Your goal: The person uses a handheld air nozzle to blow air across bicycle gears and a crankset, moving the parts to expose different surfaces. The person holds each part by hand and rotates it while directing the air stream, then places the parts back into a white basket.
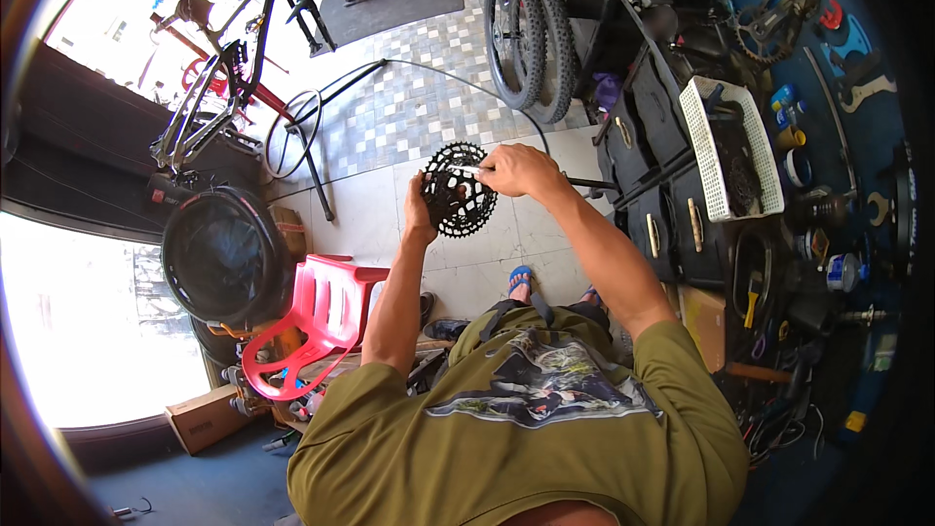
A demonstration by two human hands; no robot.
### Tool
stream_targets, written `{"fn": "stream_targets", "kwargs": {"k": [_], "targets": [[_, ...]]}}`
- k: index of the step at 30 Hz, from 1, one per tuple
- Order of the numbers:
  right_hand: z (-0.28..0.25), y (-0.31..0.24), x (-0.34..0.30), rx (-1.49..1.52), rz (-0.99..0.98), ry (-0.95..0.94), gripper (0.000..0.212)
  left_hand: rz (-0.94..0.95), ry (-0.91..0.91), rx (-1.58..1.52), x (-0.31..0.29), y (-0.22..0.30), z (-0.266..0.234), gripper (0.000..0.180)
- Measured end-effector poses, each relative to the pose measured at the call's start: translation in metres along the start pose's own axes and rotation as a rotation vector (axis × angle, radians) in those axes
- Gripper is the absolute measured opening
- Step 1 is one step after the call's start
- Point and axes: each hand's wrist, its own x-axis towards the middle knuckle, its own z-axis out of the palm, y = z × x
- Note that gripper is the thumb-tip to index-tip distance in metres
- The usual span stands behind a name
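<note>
Gear cluster [462,218] held up in front of the person, over the tiled floor [477,268]; left hand [418,210] gripping its left edge, right hand [518,171] closed round a slim pale tool [467,169], tip over the upper part of the gears, can't tell if touching. Pink plastic chair [310,284] lower left, two bike wheels [537,51] ahead, white basket [695,127] off right

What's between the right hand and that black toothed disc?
In the head view, a slim pale object extends from the right hand over the black toothed disc.
</note>
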Motion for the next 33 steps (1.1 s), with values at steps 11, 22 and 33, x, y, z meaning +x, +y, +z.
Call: {"fn": "stream_targets", "kwargs": {"k": [11,22,33], "targets": [[0.019,0.033,0.028,-0.111,0.083,0.084,0.033,-0.082,-0.050,-0.102,0.004,-0.008,-0.030,0.069],[0.009,0.014,0.014,-0.002,0.004,-0.052,0.035,-0.073,0.040,-0.131,-0.002,-0.009,-0.036,0.064],[0.014,0.033,-0.007,-0.077,0.132,0.030,0.033,-0.099,0.065,-0.182,-0.010,-0.006,-0.030,0.068]]}}
